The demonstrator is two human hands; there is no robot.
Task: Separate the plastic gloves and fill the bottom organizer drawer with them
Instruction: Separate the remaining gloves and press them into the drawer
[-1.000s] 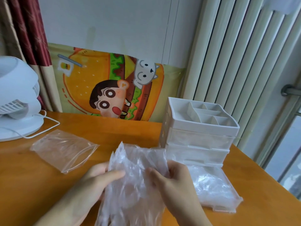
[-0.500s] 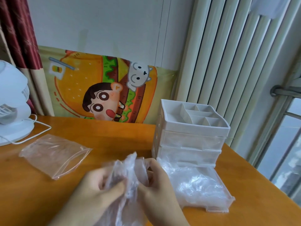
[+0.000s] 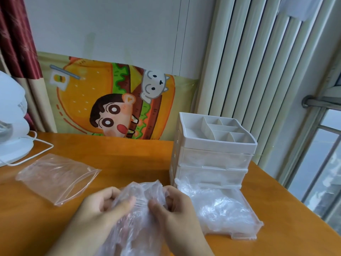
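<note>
Both hands, left hand [image 3: 103, 206] and right hand [image 3: 175, 206], pinch the crumpled plastic gloves [image 3: 140, 198]. The bottom drawer [image 3: 258, 221] stands pulled out, holding more gloves.

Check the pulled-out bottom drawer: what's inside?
The bottom drawer holds a crumpled heap of clear plastic gloves. How many there are, and whether anything lies beneath them, can't be seen.

An orange wooden table [image 3: 129, 159] is set against a pale wall [image 3: 110, 30]. A red curtain [image 3: 16, 39] is seen at ten o'clock, a ribbed white radiator [image 3: 249, 74] at one o'clock, a daylit window [image 3: 321, 163] at three o'clock.
</note>
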